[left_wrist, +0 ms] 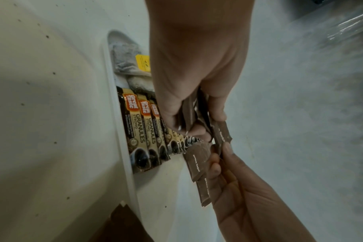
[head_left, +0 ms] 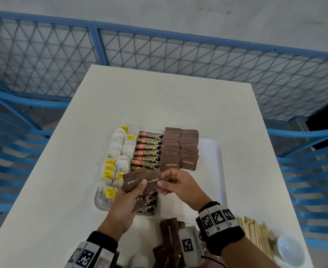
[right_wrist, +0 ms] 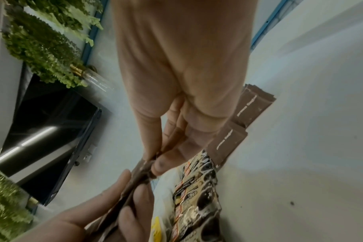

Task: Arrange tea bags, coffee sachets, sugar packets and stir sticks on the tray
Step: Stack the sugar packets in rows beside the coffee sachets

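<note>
White tabletop (head_left: 159,105) and blue mesh fencing (head_left: 178,55) lie beyond my hands. My right hand (head_left: 178,185) pinches one brown paper sugar packet (head_left: 152,180) from the fan my left hand (head_left: 127,202) grips above the white plastic tray (head_left: 218,171). Light, floppy and slick, I judge; best pinched at an edge. Brown rows lie near.

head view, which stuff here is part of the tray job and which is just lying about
Part of the job:
tray
tea bags
coffee sachets
sugar packets on the tray
sugar packets in both hands
loose sugar packets
stir sticks

Just lying about:
white cup
blue fence
</note>
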The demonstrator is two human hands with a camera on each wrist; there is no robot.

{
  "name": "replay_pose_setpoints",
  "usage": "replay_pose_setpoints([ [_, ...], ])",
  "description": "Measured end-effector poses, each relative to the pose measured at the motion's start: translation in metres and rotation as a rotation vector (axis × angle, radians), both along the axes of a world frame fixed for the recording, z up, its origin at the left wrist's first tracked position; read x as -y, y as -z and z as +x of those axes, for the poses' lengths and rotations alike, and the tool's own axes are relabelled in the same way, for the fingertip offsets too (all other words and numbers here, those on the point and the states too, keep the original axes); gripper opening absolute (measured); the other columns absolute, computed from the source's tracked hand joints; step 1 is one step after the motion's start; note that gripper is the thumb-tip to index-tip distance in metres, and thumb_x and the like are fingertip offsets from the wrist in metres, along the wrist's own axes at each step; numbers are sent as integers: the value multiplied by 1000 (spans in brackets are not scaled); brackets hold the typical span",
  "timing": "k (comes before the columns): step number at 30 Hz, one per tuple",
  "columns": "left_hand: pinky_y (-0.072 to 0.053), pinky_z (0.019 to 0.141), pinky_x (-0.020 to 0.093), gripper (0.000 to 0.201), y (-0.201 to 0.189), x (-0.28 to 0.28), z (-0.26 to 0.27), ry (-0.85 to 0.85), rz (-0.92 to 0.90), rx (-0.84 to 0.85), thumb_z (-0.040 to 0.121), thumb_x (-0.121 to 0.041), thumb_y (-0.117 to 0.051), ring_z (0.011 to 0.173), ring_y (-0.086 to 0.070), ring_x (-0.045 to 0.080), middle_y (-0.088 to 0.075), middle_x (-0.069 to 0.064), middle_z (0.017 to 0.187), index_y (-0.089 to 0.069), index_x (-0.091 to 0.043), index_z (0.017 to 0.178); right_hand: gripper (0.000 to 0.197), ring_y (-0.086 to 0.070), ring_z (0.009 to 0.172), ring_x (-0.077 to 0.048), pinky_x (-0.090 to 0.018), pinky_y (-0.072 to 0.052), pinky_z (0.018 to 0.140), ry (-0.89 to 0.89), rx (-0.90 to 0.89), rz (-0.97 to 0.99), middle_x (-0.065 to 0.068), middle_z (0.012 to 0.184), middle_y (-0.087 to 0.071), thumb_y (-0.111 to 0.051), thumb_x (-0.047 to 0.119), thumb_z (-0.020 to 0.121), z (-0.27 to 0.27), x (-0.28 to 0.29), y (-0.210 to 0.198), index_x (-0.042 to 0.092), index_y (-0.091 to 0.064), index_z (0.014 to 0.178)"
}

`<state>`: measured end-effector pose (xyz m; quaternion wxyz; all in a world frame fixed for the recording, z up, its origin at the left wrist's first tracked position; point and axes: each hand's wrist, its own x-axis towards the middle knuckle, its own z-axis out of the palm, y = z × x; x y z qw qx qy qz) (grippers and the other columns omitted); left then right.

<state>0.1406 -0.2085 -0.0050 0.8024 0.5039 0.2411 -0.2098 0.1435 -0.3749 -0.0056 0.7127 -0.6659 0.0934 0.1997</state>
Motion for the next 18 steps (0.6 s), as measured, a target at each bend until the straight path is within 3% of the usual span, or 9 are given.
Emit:
replay_pose_setpoints([
  [5,-52,48,22,15,3,4,1,-34,-6,-44,86,-4,-60,58,-66,15,-70,13,83,-64,-6,101,11,-64,65,-13,-21,-54,65,63,-46,-43,-9,77,-67,-64,1,84,-2,17,4,4,-63,95],
  [10,-52,48,22,9,0,2,4,-32,-19,-62,88,-3,-57,56,-67,16,-71,12,71,-63,-4,95,13,-64,72,-18,-23,-57,71,291,-85,-23,-12,78,-66,-62,-1,85,-4,44,11,-7,-63,97],
  [13,-52,47,22,11,-1,1,4,-40,-32,-73,89,-2,-56,56,-68,17,-72,12,70,-62,-4,98,12,-62,70,-19,-18,-55,64,433,-112,-74,-12,77,-65,-61,-2,85,-2,58,18,-6,-62,96],
  [18,-53,48,23,23,-1,-1,4,-59,-76,-99,90,-1,-52,59,-69,21,-70,19,82,-57,0,113,3,-52,55,-5,-6,-39,48,478,-92,-366,1,64,-60,-66,4,83,7,74,28,6,-64,83],
])
